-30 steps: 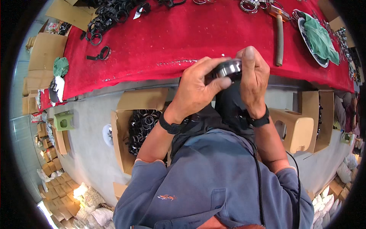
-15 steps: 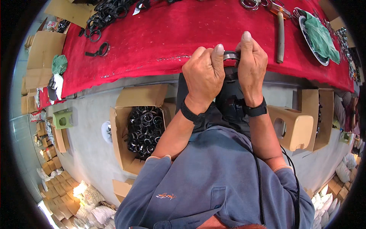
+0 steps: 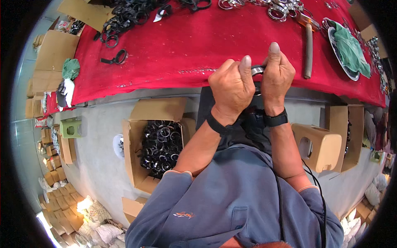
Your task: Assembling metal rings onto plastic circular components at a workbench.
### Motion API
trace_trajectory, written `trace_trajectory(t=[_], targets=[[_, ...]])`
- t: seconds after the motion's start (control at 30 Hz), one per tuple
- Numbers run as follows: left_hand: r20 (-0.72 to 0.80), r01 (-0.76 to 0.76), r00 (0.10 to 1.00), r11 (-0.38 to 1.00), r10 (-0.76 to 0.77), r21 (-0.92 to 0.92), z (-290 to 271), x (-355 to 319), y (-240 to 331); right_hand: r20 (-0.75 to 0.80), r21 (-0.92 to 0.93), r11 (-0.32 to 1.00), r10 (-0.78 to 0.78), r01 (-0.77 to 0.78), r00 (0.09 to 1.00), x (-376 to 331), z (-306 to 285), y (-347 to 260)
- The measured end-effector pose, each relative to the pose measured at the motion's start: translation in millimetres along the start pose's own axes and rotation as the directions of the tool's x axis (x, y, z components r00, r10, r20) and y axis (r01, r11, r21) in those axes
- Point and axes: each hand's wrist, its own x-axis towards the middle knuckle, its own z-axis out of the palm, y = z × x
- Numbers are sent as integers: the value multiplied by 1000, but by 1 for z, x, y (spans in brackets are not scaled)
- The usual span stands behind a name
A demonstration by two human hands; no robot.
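My left hand (image 3: 232, 87) and my right hand (image 3: 278, 77) are pressed close together at the near edge of the worktop (image 3: 198, 45), which is covered in red cloth. Between them I hold a small metal ring (image 3: 257, 70); both grips are clamped on it, with fingers curled over and thumbs raised on top. Only a sliver of the ring shows between the knuckles, so its full shape cannot be told. Each wrist carries a black band. On the worktop, far left, lies a heap of black rings (image 3: 128, 14), with one loose black ring (image 3: 115, 58) nearer the left edge. Far right lie shiny metal rings (image 3: 277, 8), a tool with a dark handle (image 3: 308, 51) just right of my right hand, and a round dish (image 3: 345, 53) holding a green cloth (image 3: 351, 49). Below the worktop, on the floor to the left, an open cardboard box (image 3: 136, 165) is filled with dark rings. A closed tan box (image 3: 318, 146) stands on the floor to the right.
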Motion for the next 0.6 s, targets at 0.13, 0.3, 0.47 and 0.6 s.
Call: trace_trajectory(t=[0.13,0.3,0.47,0.6], targets=[[143,-24,989,1000,21,17,-6,7,-8,-20,-4,999,39,-39,999,7,3,9],[308,82,951,978,-19,-194,-41,29,-19,143,42,972,224,-232,964,20,20,16],[202,-169,974,914,99,368,-120,85,-82,263,95,961,228,-261,937,32,18,52],[154,-198,979,782,132,591,-187,128,-193,325,-178,969,220,-169,920,58,-5,82]])
